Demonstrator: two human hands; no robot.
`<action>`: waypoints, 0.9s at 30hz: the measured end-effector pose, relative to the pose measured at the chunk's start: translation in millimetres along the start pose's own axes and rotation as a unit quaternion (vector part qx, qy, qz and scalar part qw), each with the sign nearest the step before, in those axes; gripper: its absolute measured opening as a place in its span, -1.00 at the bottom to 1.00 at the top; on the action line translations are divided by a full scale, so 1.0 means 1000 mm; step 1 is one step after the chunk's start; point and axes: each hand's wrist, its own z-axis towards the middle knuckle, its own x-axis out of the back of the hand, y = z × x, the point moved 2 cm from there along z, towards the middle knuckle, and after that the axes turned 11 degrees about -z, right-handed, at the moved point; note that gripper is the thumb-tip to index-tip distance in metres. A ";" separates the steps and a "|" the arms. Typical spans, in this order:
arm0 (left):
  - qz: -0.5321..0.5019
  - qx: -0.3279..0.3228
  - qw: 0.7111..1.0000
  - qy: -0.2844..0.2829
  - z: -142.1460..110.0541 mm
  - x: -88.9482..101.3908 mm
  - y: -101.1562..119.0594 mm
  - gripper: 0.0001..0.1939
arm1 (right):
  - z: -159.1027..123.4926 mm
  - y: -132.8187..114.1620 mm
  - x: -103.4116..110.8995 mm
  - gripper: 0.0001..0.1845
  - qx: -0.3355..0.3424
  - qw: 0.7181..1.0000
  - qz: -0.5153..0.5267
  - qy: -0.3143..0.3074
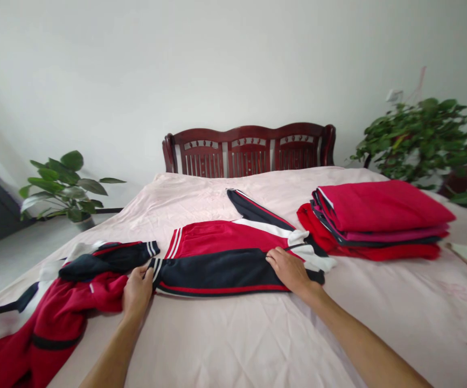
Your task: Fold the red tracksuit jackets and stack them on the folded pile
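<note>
A red, white and navy track jacket (213, 237) lies spread on the bed, its hem toward the left and its collar toward the right. The near navy sleeve is laid lengthwise along the body, while the far sleeve points away toward the headboard. My left hand (138, 288) is closed on the striped cuff of the near sleeve. My right hand (290, 269) pinches the same sleeve near the shoulder, fingers pressed together. Just left of my left hand lies a crumpled heap of red and navy clothes (71, 307).
A stack of folded red and dark clothes (382, 207) sits on the right of the bed (233, 339). Behind stands a dark wooden headboard (249, 148). Potted plants flank the bed, one at left (67, 186) and a leafier one at right (419, 137).
</note>
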 end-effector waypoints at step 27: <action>0.276 -0.371 0.829 -0.315 -0.054 -0.049 0.035 -0.45 | -0.022 -0.026 -0.013 -0.45 0.192 0.981 0.021 0.010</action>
